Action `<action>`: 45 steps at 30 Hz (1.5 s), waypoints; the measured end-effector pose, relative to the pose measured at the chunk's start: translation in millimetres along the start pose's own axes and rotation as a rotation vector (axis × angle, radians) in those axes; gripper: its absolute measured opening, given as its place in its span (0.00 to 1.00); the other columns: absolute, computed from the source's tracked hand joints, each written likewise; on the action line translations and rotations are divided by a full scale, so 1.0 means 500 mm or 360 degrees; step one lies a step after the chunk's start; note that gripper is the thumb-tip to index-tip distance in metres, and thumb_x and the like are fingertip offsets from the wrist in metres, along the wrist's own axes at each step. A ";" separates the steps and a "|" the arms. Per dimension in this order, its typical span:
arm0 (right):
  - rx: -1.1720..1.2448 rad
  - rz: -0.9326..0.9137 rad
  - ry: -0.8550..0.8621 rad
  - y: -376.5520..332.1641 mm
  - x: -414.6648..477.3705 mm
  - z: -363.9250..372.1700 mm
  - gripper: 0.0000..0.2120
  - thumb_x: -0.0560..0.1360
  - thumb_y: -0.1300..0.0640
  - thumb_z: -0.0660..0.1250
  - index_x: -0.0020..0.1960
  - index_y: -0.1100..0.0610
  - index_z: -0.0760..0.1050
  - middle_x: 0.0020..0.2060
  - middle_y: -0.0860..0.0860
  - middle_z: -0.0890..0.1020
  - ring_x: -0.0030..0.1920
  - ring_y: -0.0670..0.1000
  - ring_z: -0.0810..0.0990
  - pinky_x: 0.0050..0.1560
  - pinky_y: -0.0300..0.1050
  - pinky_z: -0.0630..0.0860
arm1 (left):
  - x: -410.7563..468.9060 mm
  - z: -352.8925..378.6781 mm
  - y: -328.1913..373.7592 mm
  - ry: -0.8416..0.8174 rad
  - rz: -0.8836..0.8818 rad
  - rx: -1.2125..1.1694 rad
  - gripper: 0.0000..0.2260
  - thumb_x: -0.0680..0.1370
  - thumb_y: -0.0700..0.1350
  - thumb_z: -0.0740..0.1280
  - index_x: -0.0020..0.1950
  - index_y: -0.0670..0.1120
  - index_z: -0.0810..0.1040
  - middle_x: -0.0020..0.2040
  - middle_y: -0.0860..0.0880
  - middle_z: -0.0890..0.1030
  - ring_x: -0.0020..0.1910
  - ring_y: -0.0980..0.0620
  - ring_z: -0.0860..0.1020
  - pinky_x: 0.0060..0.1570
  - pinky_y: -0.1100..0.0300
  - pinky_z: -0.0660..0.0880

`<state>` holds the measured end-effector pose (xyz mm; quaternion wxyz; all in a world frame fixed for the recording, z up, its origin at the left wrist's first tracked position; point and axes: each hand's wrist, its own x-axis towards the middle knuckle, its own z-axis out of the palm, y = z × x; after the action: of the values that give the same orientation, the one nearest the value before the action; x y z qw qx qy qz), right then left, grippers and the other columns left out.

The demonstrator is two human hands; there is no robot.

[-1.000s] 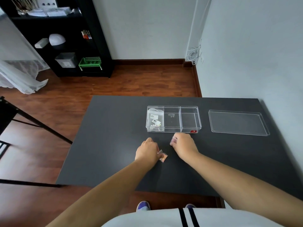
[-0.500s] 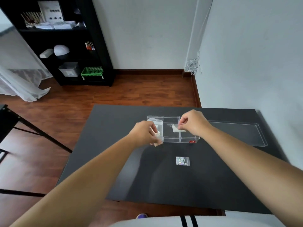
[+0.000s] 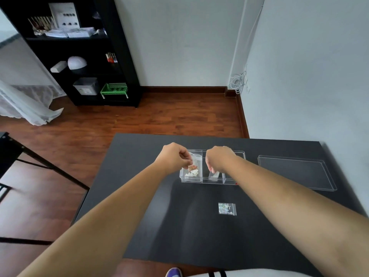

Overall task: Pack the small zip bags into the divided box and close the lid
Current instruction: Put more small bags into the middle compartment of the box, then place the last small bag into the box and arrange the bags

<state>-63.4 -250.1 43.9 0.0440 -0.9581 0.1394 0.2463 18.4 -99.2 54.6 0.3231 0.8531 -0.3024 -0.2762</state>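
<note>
Bags first: one bag lies flat on the table, well short of the box. It looks light, limp and slick, so I judge it best pinched by a corner or the zip edge. The left hand pinches an orange-filled bag over the left compartment. The right hand pinches a pale bag down in the middle one. The lid lies apart, to the right.

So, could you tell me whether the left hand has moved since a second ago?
Yes. The left hand went away from the person, from the bare table to above the divided box's left compartment.
</note>
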 end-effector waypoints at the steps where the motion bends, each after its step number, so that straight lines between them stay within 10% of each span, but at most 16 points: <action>1: -0.0032 -0.0030 -0.0012 0.001 0.001 0.006 0.09 0.71 0.61 0.71 0.51 0.57 0.82 0.51 0.55 0.85 0.52 0.57 0.82 0.56 0.52 0.77 | 0.001 0.002 0.000 -0.0008 0.0004 0.0007 0.03 0.70 0.37 0.71 0.37 0.43 0.82 0.30 0.51 0.82 0.28 0.61 0.79 0.31 0.72 0.75; 18: 0.0713 0.0085 0.0596 0.099 -0.105 0.061 0.07 0.71 0.54 0.73 0.49 0.51 0.83 0.47 0.47 0.86 0.50 0.49 0.80 0.60 0.51 0.75 | 0.051 0.083 0.085 -0.0181 0.0091 0.0297 0.04 0.71 0.40 0.73 0.37 0.45 0.81 0.37 0.46 0.83 0.36 0.50 0.81 0.47 0.53 0.81; 24: 0.0762 0.0094 0.0622 0.105 -0.136 0.076 0.08 0.72 0.55 0.71 0.51 0.52 0.82 0.49 0.49 0.85 0.53 0.51 0.79 0.61 0.51 0.73 | 0.051 0.109 0.075 -0.0123 0.0123 0.0534 0.13 0.72 0.43 0.72 0.55 0.46 0.79 0.56 0.48 0.81 0.54 0.48 0.78 0.57 0.52 0.75; 33: 0.0948 0.0000 0.0673 0.090 -0.196 0.152 0.03 0.70 0.54 0.73 0.44 0.50 0.82 0.33 0.41 0.78 0.34 0.38 0.72 0.42 0.38 0.71 | -0.010 0.115 0.009 0.0059 0.0301 0.0596 0.12 0.71 0.49 0.72 0.54 0.52 0.79 0.58 0.53 0.78 0.60 0.52 0.73 0.56 0.55 0.72; 45: 0.0542 0.0127 0.0340 0.051 -0.208 0.254 0.24 0.73 0.45 0.68 0.67 0.50 0.70 0.63 0.47 0.73 0.63 0.50 0.70 0.62 0.45 0.69 | -0.049 0.134 -0.047 0.0177 0.0223 0.0507 0.08 0.73 0.39 0.66 0.48 0.49 0.83 0.49 0.50 0.84 0.49 0.49 0.79 0.52 0.55 0.75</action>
<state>-216.4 -229.7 -17.2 0.1804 -0.9512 0.2208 0.1176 -34.9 -93.6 1.6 0.2185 0.8843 -0.3828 -0.1540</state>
